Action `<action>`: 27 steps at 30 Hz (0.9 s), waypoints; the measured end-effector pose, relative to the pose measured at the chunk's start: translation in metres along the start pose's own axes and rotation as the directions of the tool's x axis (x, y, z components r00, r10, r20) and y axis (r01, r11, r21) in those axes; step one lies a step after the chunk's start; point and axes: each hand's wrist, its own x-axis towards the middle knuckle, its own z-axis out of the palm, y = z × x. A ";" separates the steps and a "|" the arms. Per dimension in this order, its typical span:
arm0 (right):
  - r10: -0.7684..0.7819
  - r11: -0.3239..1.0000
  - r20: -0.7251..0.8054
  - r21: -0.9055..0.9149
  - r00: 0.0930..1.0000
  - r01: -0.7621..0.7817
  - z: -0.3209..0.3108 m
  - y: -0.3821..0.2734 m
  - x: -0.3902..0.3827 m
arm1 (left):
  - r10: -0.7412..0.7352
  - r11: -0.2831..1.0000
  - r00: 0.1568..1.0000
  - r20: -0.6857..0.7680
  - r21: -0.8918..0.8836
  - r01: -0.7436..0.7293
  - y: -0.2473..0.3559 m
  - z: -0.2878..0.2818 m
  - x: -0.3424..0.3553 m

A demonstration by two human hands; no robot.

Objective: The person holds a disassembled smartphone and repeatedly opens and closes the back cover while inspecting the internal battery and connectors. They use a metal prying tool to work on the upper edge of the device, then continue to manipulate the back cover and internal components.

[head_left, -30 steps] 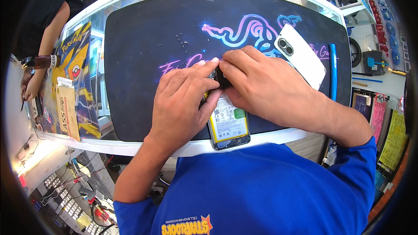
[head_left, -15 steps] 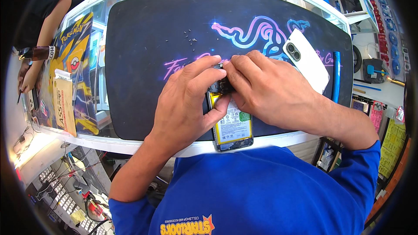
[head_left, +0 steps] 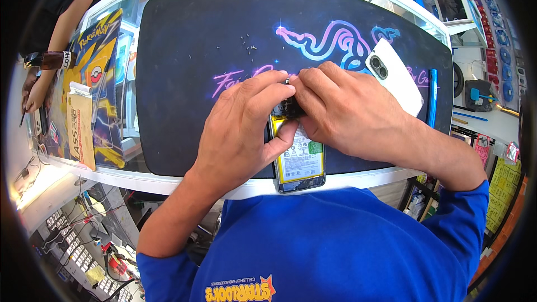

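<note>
An opened phone (head_left: pixel 299 165) with its battery exposed lies upright along my view at the mat's near edge, its bottom over the white counter rim. My left hand (head_left: pixel 235 134) is closed on the phone's left side and top, thumb beside the battery. My right hand (head_left: pixel 347 117) is closed on the top right, fingertips at a black inner part (head_left: pixel 288 107), mostly hidden by fingers. Several tiny dark pieces (head_left: pixel 246 45) lie above on the black mat (head_left: pixel 184 28). A white back cover or phone (head_left: pixel 400 86) with two camera rings and a blue bar (head_left: pixel 432 98) lie right.
At left, a co-worker's hand (head_left: pixel 33 98) holds a thin dark object near a brown bottle (head_left: pixel 53 60), a yellow-blue printed sheet (head_left: pixel 106 140) and a tan packet (head_left: pixel 84 128). A side bench (head_left: pixel 470 112) with tools stands right; cables and equipment fill the lower left.
My fingers have shifted slightly at the phone's top, showing more of the black inner part. The view has moved a little, so the counter's contents appear slightly further right.
</note>
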 end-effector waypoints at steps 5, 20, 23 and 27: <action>-0.017 1.000 0.001 0.008 1.000 0.017 0.002 0.003 0.000 | -0.010 1.000 1.000 0.007 0.003 0.010 0.000 0.000 -0.001; -0.004 0.999 0.006 0.043 1.000 0.004 0.001 0.004 0.001 | -0.091 0.994 0.977 0.191 0.078 0.077 0.010 -0.025 0.013; -0.012 0.998 -0.058 0.063 0.998 0.015 0.003 0.003 0.001 | -0.052 0.988 0.951 0.305 0.155 0.005 0.016 -0.035 0.023; -0.011 0.998 -0.096 0.068 0.995 0.018 0.002 0.003 0.002 | -0.026 0.970 0.937 0.347 0.237 -0.061 0.018 -0.040 0.030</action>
